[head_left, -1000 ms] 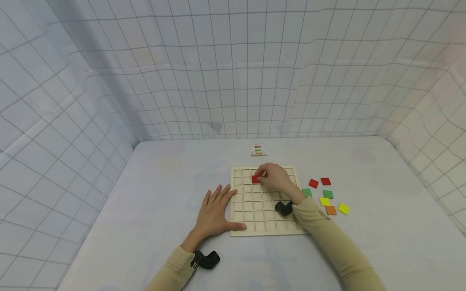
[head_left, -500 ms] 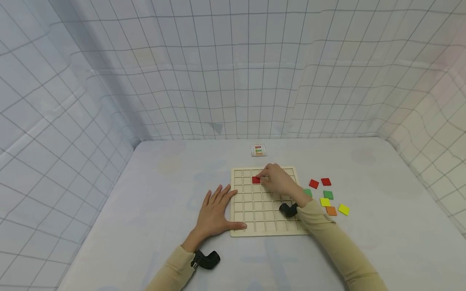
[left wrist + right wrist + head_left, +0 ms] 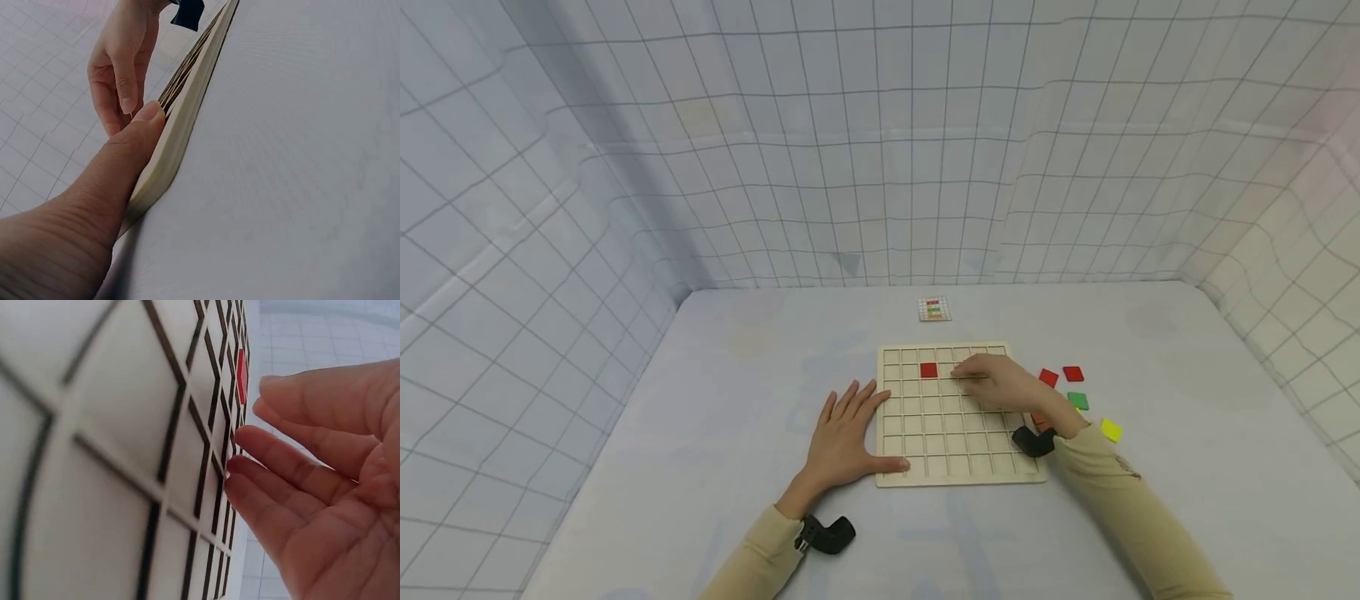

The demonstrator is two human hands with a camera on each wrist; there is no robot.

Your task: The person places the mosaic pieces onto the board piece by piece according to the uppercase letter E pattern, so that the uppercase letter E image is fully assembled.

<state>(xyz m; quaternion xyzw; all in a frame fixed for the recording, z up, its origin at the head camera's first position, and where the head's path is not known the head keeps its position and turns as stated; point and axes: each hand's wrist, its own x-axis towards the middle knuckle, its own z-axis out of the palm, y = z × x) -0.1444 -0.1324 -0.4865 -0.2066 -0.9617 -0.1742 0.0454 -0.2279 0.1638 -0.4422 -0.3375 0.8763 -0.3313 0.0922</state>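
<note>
A pale wooden grid board [image 3: 925, 425] lies flat, with one red tile [image 3: 928, 370] seated in a cell near its far edge. My left hand [image 3: 842, 442] is spread at the board's left side, its thumb resting on the near left corner; the left wrist view shows that thumb on the rim. Over the board's right half, my right hand [image 3: 1000, 383] sits just right of the red tile. In the right wrist view the right hand [image 3: 319, 462] has relaxed, parted fingers with nothing between them.
A small pattern card [image 3: 934, 309] lies beyond the board. To the right are loose tiles: a red tile [image 3: 1072, 374], a green tile [image 3: 1078, 401], a yellow tile [image 3: 1111, 430] and others partly hidden by the right arm. White gridded cloth [image 3: 880, 150] hangs behind and at both sides.
My right hand has let go of the red tile, which stays in its cell, and has moved right and slightly nearer. The left hand has not moved.
</note>
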